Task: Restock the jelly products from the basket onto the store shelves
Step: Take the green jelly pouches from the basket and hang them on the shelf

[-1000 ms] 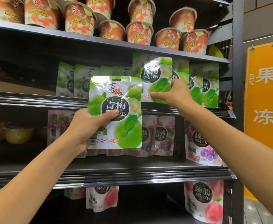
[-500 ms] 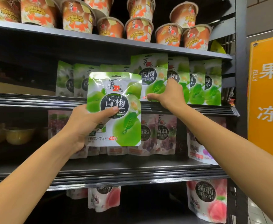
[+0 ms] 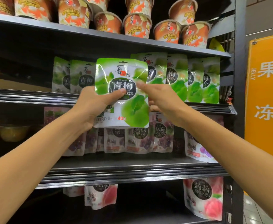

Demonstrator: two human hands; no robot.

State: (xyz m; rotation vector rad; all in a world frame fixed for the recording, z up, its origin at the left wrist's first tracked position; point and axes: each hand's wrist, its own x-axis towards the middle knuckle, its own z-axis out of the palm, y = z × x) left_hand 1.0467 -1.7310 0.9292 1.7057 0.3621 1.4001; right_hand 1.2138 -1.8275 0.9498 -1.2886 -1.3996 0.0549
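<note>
Dark metal store shelving [image 3: 132, 172] fills the frame, with an orange hanging sign [image 3: 265, 94] at the right edge. At the centre, the left hand [image 3: 92, 104] grips a green jelly pouch [image 3: 122, 75] by its lower left part, thumb [image 3: 116, 92] pressed across the printed front and fingers hidden behind it. The right hand [image 3: 163, 101] meets the pouch's right edge, one blurred digit over the front and curled fingers tucked behind, pinching it. The pouch is held upright in front of the row of green pouches [image 3: 195, 81] on the middle shelf, overlapping them. Orange cups [image 3: 137, 26] crowd the top shelf, purple pouches [image 3: 139, 139] stand on the shelf below the hands, and peach pouches [image 3: 203, 198] show at the lower right.
</note>
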